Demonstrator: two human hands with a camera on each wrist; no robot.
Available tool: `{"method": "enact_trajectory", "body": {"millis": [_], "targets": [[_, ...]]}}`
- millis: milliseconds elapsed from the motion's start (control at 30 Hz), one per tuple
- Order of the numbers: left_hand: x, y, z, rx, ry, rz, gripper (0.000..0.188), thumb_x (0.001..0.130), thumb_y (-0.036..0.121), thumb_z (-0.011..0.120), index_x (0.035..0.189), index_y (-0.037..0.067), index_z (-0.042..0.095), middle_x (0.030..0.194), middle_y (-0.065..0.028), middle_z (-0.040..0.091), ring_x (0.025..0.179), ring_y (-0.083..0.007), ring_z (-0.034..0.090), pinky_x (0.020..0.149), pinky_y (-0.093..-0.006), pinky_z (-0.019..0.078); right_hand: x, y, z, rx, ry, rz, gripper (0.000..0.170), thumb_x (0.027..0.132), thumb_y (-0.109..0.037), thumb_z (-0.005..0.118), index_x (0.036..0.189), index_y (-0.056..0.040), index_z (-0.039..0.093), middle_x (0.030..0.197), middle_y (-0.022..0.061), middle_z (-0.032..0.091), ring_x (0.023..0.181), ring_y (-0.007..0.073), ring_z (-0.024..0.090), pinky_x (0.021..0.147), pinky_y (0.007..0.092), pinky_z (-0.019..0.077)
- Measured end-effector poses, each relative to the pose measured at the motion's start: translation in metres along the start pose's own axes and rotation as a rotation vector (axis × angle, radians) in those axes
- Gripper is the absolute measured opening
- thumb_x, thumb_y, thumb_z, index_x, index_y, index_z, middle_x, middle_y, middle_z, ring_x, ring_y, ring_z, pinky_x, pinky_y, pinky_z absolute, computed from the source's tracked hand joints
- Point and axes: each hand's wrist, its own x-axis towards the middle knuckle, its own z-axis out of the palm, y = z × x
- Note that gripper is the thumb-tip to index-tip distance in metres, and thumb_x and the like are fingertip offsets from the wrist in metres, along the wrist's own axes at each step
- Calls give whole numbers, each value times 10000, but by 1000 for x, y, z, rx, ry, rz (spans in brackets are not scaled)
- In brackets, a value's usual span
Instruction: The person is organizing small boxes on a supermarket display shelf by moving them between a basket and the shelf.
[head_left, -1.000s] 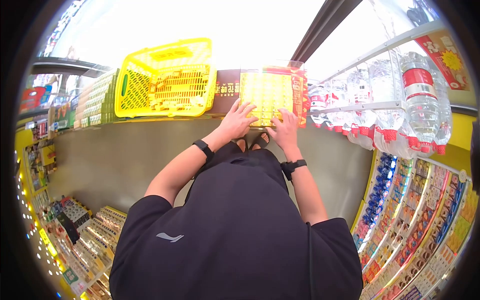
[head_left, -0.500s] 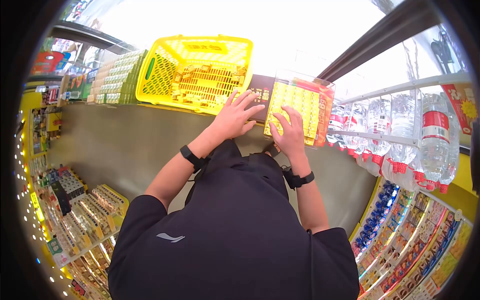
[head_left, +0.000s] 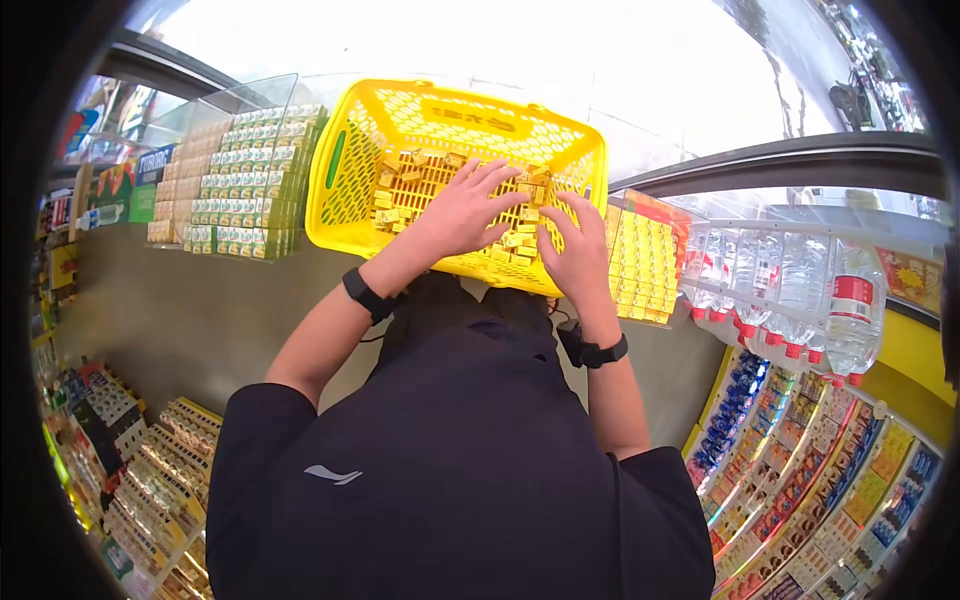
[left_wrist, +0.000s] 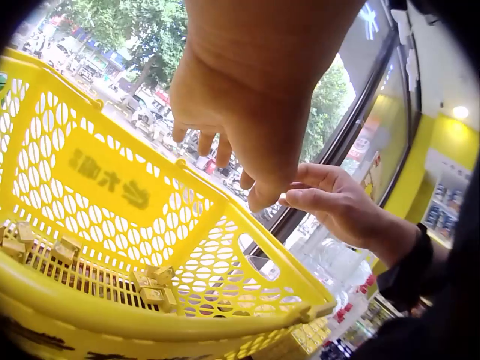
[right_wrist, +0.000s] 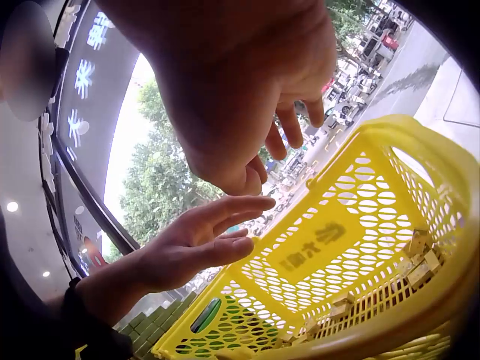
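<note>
Both hands are over a yellow plastic basket (head_left: 350, 238) with perforated walls. The left hand (head_left: 462, 212), back up, has its fingers spread and loosely bent. Across from it, the right hand (head_left: 580, 252) is over the basket's right part, fingers apart. Nothing shows between the fingers of either hand. In the wrist views, the left hand (left_wrist: 240, 105) and the right hand (right_wrist: 247, 112) face each other above the rim. Small yellow boxes (head_left: 517, 243) lie scattered on the basket's slatted floor, several of them between the hands in the head view.
Right of the basket stands a stacked block of small yellow boxes (head_left: 642, 265). Beyond it, large water bottles (head_left: 800, 275) with red caps line a metal rack. Stacked green-and-white cartons (head_left: 250, 185) stand to the left, and snack shelves (head_left: 810, 460) curve along the lower right.
The hands have gone left from the stacked yellow boxes to over the basket. The head view has turned too, bringing the basket to the middle. Boxes in the basket now show between the hands.
</note>
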Motion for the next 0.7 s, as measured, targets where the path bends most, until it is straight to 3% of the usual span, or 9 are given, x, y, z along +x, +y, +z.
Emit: {"method": "enact_trajectory", "body": {"millis": [200,467,533,567,600,633,700], "targets": [[5,-51,8,-33,-14,7,473,910,263,759,1354,148,644,1528,-158,516,1460,-373,446,1230,-546,344,28,-4,46,-31,-65,60,267,841,-128,780,1097,-61,744,1283,182,653,1225,389,604,1078,501,473],[49,-82,13,38,-253,-28,465,887,276,760,1324,136,687,1494,-165,551,1448,-355,467,1213,-529,365,69,19,65,-152,-289,15,292,793,-165,808,1073,-90,773,1233,155,687,1202,338,630,1049,490,467],[57,-92,31,18,-233,-25,449,879,290,761,1295,126,713,1464,-165,571,1433,-348,482,1194,-519,394,87,27,78,-210,-490,48,310,771,-183,819,1070,-109,792,1221,137,701,1203,321,638,1031,494,476],[59,-98,43,28,-327,-55,451,880,300,761,1297,135,716,1457,-168,575,1430,-351,486,1188,-518,406,95,31,84,-254,-661,97,323,774,-212,840,1077,-106,802,1284,143,686,1252,321,625,1055,500,476],[58,-104,58,37,-423,-86,453,880,309,761,1300,144,719,1450,-171,579,1428,-353,490,1181,-517,418,96,38,94,-256,-663,98,323,774,-212,840,1077,-106,802,1284,143,686,1252,321,625,1055,500,476],[56,-111,73,32,-423,-85,453,880,309,761,1300,144,719,1450,-171,579,1428,-353,490,1181,-517,418,91,49,108,-313,-843,155,355,772,-242,857,1096,-105,802,1313,145,675,1279,320,612,1069,498,477],[45,-124,101,18,-685,-204,437,882,299,735,1297,165,729,1437,-183,589,1398,-369,522,1130,-535,468,77,73,130,-378,-1171,249,510,760,-323,906,1203,-103,783,1417,151,626,1377,336,548,1115,530,458]]}}
